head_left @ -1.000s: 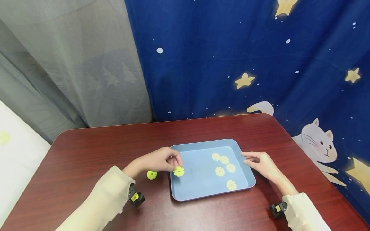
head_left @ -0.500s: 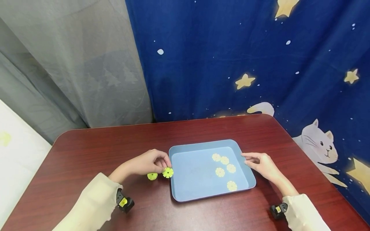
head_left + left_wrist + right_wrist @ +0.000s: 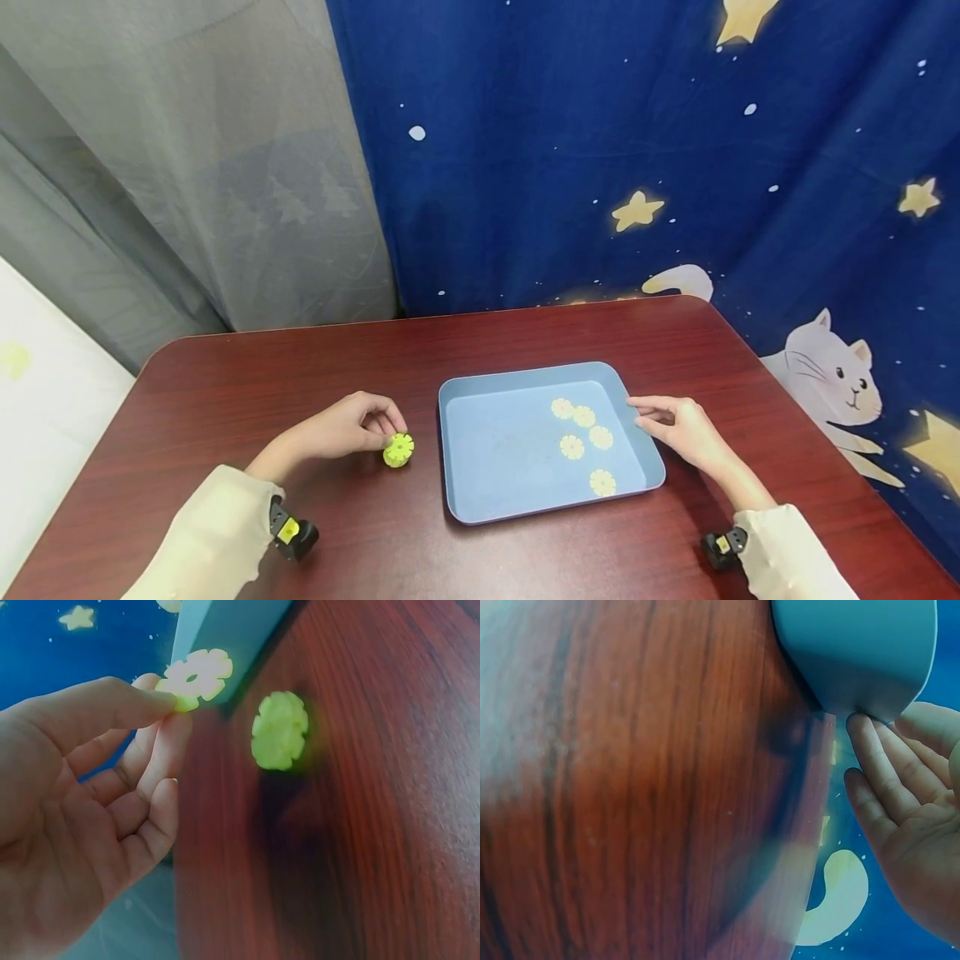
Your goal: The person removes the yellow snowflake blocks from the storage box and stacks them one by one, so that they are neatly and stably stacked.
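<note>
My left hand (image 3: 351,425) pinches a yellow-green notched snowflake disc (image 3: 196,678) between thumb and fingertips. In the left wrist view this disc is raised and tilted, with an oval hole in its middle. Below it, a second notched disc (image 3: 280,730) lies on the table; in the head view the held one overlaps it. A shallow light-blue tray (image 3: 487,479) stands to the right, with several pale yellow discs (image 3: 572,447) in its right half. My right hand (image 3: 686,429) grips the tray's right edge, thumb at the rim and fingertips against the outer wall.
All this sits on a dark red wood-grain table (image 3: 300,367) with rounded far corners. Behind it hang a grey curtain (image 3: 187,167) and a blue curtain (image 3: 525,167) with stars and a cat. Each wrist wears a small black camera (image 3: 296,537).
My left hand has moved left from over the tray's left edge, carrying the pinched disc to the one on the table. The right hand and the tray stay in place.
</note>
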`<act>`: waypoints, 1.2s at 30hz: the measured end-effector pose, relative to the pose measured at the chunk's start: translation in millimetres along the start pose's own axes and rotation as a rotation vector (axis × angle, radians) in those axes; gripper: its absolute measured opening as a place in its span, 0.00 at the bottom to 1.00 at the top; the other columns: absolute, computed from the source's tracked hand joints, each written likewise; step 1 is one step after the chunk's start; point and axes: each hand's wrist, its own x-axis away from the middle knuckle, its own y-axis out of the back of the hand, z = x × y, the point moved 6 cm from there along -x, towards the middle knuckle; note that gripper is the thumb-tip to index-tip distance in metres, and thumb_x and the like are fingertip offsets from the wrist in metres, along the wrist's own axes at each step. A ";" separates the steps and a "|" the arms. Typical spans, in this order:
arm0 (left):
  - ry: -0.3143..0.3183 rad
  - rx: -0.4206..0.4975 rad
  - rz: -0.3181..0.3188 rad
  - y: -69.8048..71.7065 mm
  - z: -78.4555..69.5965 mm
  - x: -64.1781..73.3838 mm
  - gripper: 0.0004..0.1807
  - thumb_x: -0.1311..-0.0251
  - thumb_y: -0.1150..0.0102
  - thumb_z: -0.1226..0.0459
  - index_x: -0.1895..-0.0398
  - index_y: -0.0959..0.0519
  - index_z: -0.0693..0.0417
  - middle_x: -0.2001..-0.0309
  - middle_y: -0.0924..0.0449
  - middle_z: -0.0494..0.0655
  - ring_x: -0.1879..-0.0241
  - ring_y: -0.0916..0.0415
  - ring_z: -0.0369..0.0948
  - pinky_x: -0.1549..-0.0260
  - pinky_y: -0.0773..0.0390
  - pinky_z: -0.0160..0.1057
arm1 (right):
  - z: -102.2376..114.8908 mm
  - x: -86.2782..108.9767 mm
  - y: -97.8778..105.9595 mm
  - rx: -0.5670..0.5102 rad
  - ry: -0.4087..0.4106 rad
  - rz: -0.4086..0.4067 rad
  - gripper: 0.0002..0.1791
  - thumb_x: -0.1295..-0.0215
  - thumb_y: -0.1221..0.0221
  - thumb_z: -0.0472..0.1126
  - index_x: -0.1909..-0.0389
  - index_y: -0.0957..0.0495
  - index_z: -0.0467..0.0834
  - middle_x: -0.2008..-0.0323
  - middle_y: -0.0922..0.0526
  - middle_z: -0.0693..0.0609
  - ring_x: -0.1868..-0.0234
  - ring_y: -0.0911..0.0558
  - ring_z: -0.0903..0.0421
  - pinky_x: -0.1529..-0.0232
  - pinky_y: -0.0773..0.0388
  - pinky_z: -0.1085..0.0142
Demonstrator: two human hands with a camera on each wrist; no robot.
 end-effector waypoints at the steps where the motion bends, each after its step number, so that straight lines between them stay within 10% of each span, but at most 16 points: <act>1: 0.000 0.013 0.000 0.6 1.7 0.8 0.07 0.50 0.43 0.75 0.66 0.23 0.62 0.71 0.24 0.48 0.71 0.27 0.39 0.70 0.25 0.33 | -0.3 0.1 -0.3 -0.001 0.000 -0.001 0.18 0.44 0.39 0.34 0.51 0.22 0.36 0.58 0.19 0.43 0.62 0.18 0.57 0.65 0.24 0.71; 36: 0.015 0.031 -0.004 -4.3 25.7 -1.6 0.07 0.49 0.42 0.75 0.65 0.22 0.68 0.72 0.23 0.51 0.73 0.29 0.37 0.73 0.28 0.31 | -1.8 0.4 -0.9 0.005 0.008 -0.010 0.18 0.44 0.39 0.34 0.51 0.22 0.36 0.57 0.19 0.43 0.63 0.18 0.60 0.65 0.24 0.71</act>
